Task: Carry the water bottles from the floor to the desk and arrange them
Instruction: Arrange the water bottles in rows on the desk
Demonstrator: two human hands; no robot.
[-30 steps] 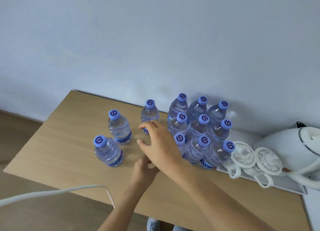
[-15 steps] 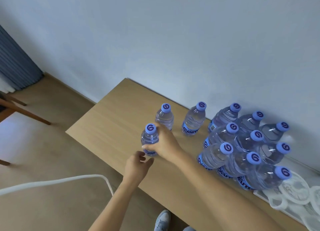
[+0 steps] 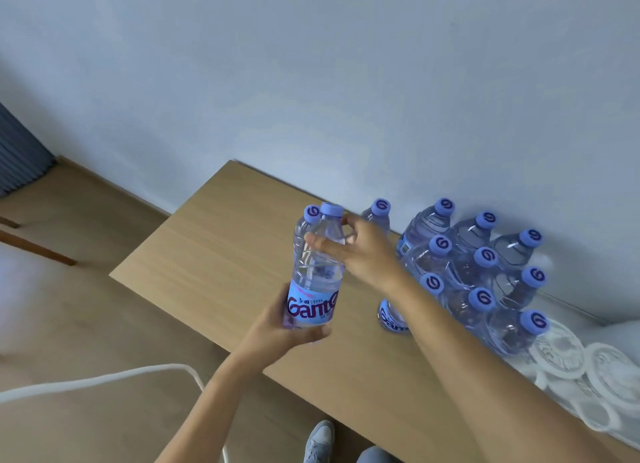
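A clear water bottle with a blue cap and a "Gante" label is lifted above the wooden desk. My left hand grips its base at the label. My right hand holds its shoulder just under the cap. Right behind it stands a second bottle, of which mostly the cap shows. A third bottle stands behind my right hand, near the wall. To the right, against the wall, several bottles stand packed in a block.
White lidded cups sit on a tray at the desk's right end, touching the bottle block. A white cable loops over the floor at lower left. My shoe is under the desk's front edge. Chair legs and a curtain are at far left.
My right hand has lifted the front bottle off the desk and my left hand has closed on its base. The view has swung left, so the bottle block now sits at the right.
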